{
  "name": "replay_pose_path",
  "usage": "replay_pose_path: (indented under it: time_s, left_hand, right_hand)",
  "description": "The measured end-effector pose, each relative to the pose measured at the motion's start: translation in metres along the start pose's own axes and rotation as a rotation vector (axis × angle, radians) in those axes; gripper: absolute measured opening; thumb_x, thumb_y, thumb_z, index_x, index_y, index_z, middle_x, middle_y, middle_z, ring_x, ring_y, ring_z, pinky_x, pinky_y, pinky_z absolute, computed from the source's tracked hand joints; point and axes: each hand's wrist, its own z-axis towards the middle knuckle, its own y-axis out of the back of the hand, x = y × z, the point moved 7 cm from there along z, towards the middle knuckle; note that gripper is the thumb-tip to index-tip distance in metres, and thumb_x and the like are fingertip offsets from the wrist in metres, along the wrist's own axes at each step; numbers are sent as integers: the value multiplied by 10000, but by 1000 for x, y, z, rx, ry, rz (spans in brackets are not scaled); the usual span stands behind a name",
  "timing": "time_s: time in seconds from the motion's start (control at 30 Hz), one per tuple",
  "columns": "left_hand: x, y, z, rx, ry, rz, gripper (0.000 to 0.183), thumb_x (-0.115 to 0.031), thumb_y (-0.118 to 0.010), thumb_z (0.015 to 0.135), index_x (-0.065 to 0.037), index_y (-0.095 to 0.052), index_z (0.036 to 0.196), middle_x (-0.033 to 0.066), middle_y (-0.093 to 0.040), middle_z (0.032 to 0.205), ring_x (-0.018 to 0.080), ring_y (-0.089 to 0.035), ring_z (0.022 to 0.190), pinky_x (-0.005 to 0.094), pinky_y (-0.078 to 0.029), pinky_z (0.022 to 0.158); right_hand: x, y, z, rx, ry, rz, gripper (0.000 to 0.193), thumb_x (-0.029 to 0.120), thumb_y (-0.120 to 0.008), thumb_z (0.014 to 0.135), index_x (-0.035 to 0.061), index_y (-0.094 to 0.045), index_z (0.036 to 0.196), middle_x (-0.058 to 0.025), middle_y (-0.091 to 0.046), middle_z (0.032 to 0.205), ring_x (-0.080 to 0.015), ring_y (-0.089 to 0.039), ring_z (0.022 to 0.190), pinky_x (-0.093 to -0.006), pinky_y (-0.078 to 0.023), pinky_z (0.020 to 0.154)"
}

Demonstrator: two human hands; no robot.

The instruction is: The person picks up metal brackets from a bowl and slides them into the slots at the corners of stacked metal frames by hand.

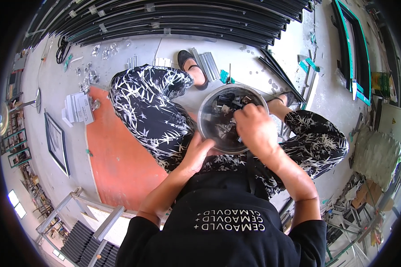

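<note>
A round metal bowl [206, 131] rests on my lap between my bent legs. Small dark and grey pieces [227, 108] lie loose inside it; their exact kind cannot be made out. My left hand [198, 153] grips the bowl's near left side, thumb by the rim and fingers partly hidden beneath. Over the bowl's right half, my right hand [255, 129] reaches down among the pieces with its fingers curled together. Its fingertips are hidden, so whatever they hold does not show.
Black frame bars [173, 22] are stacked across the far side. Metal strips [208, 65] lie by my left foot, with long black bars [280, 75] to the right. White boxes [79, 109] and a dark frame [56, 142] lie left. A teal-edged frame [353, 53] stands far right.
</note>
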Motion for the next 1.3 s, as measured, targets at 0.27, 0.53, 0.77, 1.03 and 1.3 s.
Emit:
replay_pose_path:
  time_s: [0.27,0.53,0.77,1.03,1.3]
  left_hand:
    - [6,3,4,-15,3,-44,512,12,-461,924,-61,-340,1416,142,-598,1193,250,-670,1011,428,-627,808]
    - [-1,-5,4,23,-26,24,491,-21,-469,941,-62,-354,1417,132,-577,1270,257,-666,1055,422,-626,807]
    - [2,-2,5,2,10,-13,515,-11,-474,921,-59,-350,1419,134,-589,1251,250,-671,1020,414,-631,781]
    - [-8,-7,3,26,34,-25,536,-35,-495,933,-31,-303,1434,175,-576,1277,271,-682,1033,390,-629,787]
    - [-5,-4,2,1,5,-34,543,-9,-458,917,-60,-314,1438,148,-616,1188,247,-689,948,401,-629,755]
  right_hand:
    - [8,6,-13,-47,55,223,73,108,-659,737,127,-658,808,-52,-559,872,-266,-599,788,-375,-544,618]
    - [22,-31,-4,43,16,79,142,116,-641,750,85,-665,887,-82,-561,906,-282,-606,839,-359,-563,641]
    - [-7,1,1,-153,-128,388,170,111,-725,728,95,-735,896,-82,-606,838,-303,-637,764,-401,-533,665]
    - [-47,-1,-8,-19,-251,1084,236,75,-702,848,-39,-704,1055,-46,-661,900,-148,-617,721,-281,-497,663]
    - [-44,-8,-14,73,-554,1928,204,32,-598,950,-16,-695,1123,-68,-634,850,-120,-521,611,-219,-367,487]
